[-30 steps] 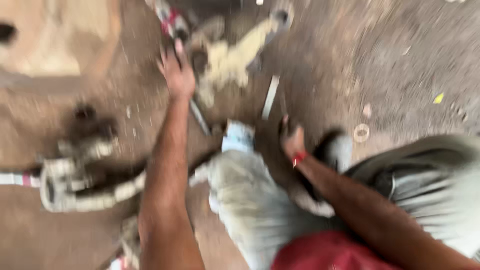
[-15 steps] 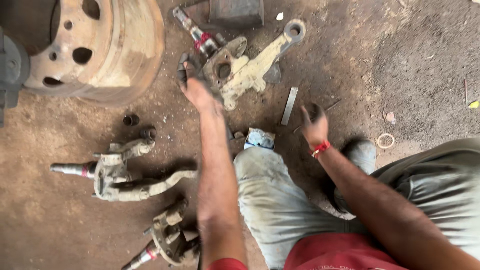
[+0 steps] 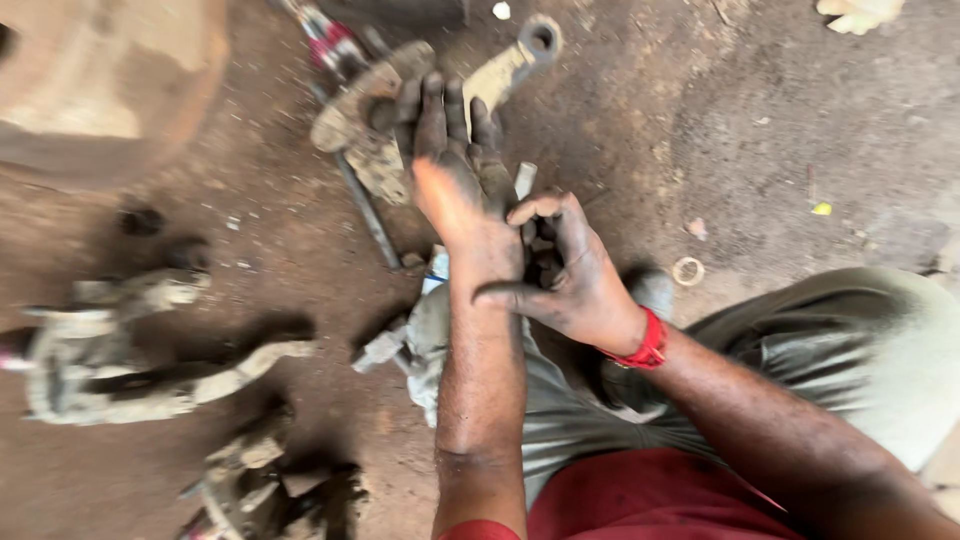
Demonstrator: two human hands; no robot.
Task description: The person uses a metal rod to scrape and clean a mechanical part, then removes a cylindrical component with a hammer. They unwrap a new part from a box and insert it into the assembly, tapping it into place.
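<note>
Here the left hand [image 3: 455,165] lies flat in the upper middle of the frame, its fingers [image 3: 432,105] stretched out and released, their tips resting on a muddy metal bracket [image 3: 400,130] on the dirt floor [image 3: 700,130]; the bracket's arm ends in a ring near the top edge; a thin rod [image 3: 365,210] runs down from it toward the centre. Just right of the left wrist, the right hand [image 3: 565,275] is curled, fingers clenched around a small dark part [image 3: 543,262], too blurred to tell its kind; a red band [image 3: 648,345] circles that wrist. A grey cloth [image 3: 430,345] lies under the forearms in the centre; a rusty drum [image 3: 110,85] fills the upper left; caked steering parts [image 3: 130,355] lie at the left edge; a small washer [image 3: 687,271] sits right of centre.
</note>
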